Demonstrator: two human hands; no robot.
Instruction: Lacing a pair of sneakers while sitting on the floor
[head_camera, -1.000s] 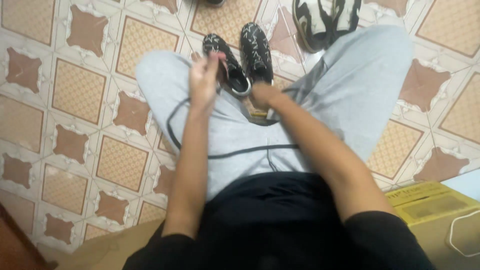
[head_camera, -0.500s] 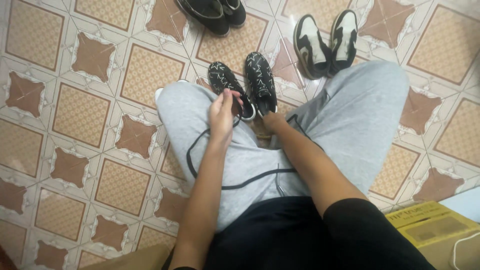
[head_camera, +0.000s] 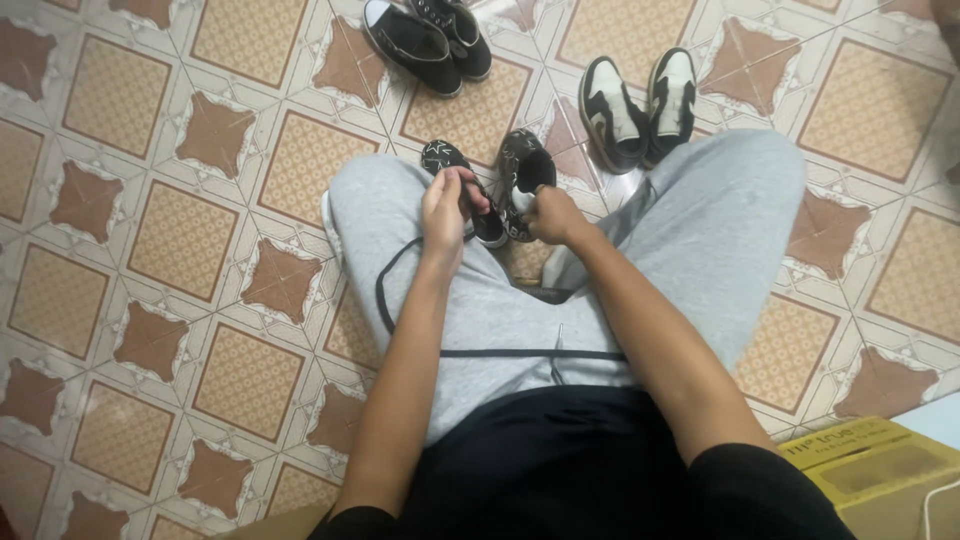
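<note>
Lying toe-up at frame centre, the left black patterned shoe is gripped by curled left hand fingers, while its mate is clasped by the right hand.

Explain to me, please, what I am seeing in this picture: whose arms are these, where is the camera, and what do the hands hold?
The camera sits on a person's head and looks down, so the two bare arms are the person's own. The person is seated, in grey trousers, over a patterned tile floor. The left hand grips a black patterned shoe. The right hand touches the second shoe of that pair. Farther away on the floor lie a black pair of shoes and a black-and-cream pair. A yellow box shows at the lower right.
</note>
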